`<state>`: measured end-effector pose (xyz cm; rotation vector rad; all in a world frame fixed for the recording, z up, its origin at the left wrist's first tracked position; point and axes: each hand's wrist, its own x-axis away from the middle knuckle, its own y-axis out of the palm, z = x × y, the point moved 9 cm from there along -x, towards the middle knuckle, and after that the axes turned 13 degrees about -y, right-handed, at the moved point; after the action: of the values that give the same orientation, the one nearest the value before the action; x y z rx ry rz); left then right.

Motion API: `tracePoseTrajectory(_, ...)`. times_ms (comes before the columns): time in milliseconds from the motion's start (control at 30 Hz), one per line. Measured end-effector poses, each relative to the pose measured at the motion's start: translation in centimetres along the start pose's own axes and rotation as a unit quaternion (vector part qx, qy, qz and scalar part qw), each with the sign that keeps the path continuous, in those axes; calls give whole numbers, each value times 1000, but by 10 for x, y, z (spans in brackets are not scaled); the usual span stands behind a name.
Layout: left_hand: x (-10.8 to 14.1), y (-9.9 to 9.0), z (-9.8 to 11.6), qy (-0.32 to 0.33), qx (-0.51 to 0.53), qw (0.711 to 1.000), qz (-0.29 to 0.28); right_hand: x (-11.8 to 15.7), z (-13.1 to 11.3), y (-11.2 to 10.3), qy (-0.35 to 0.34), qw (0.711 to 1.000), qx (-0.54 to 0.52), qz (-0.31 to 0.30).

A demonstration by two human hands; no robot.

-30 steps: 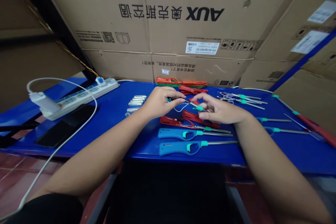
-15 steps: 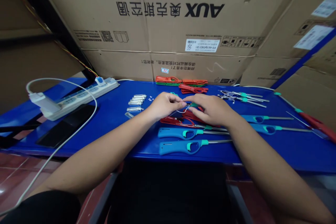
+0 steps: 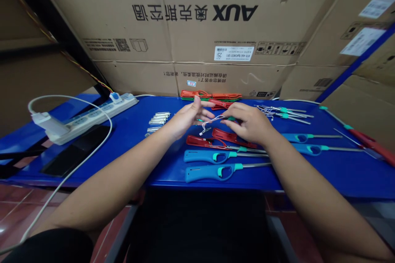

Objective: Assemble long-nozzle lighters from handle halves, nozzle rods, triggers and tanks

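Working above the blue tabletop, you have its front edge running below your forearms, with the two nearer blue lighters lying just inside it. At the back, the cardboard carton rises like a wall behind the orange casings. Blue surface shows between your left wrist and the black slab, and again to the right of your right forearm.

The thin white wires are at your right hand, whose thumb and fingers are closed on them; the loose ends trail toward your left hand. A bit of green shows at those right fingers, mostly hidden. Your left hand is open, its thumb raised and fingers spread beside the wires; whether a fingertip touches them, you cannot tell from this view.

Just on your side of the wires lie two red casings, with the nearer blue lighters below them. A red stack sits behind your hands. Metal cylinders lie left of your left hand, and metal rods with teal collars lie beyond your right one. Two more blue lighters lie past your right forearm, near a long red lighter. At your far left, a white power strip has a plugged-in cable looping over the black slab. Reddish tiles show below.
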<state>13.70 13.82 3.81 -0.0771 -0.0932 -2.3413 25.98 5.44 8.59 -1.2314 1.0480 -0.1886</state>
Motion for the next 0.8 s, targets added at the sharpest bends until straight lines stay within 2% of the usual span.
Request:
tracePoseTrajectory(100,2,4,4,8,-33,999,-25,1,2,-2,3,1000,16,10)
tracePoseTrajectory(233,7,11,10,49,-109,993,-7,1,-2,-1,-11,998,62,1)
tracePoseTrajectory(367,5,17,4,43,-109,993,-9,0,-8,2,-27,997,75,-15)
tracePoseTrajectory(600,0,8,1,33,-49,998,12,-1,-25,-2,-86,996,-6,-15)
tracePoseTrajectory(800,2,23,-3,10,-81,996,-33,-2,-33,-9,-131,989,-72,13)
